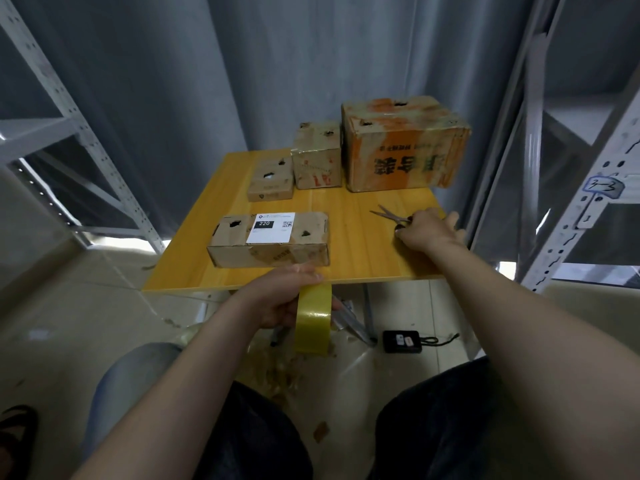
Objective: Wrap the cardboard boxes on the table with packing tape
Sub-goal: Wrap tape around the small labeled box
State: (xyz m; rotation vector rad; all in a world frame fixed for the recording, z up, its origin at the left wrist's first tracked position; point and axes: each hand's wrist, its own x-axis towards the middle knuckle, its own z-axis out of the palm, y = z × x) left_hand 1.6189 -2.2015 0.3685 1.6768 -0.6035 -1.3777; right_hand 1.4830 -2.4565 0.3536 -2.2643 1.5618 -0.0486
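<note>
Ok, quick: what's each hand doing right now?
Left hand: holding the yellow tape roll.
Right hand: on the scissors handles, on the table; grip cannot be told.

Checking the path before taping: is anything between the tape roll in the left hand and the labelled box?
Nothing visible. The left hand holds the tape roll at the near edge of the table, directly before the labelled box; the scissors lie off to the right.

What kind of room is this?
Probably a storeroom or packing corner. Grey perforated metal shelving racks stand on both sides, one with a handwritten label tag. Worn brown cardboard boxes sit on the yellow wooden table, and the left hand holds a yellowish packing tape roll.
</note>
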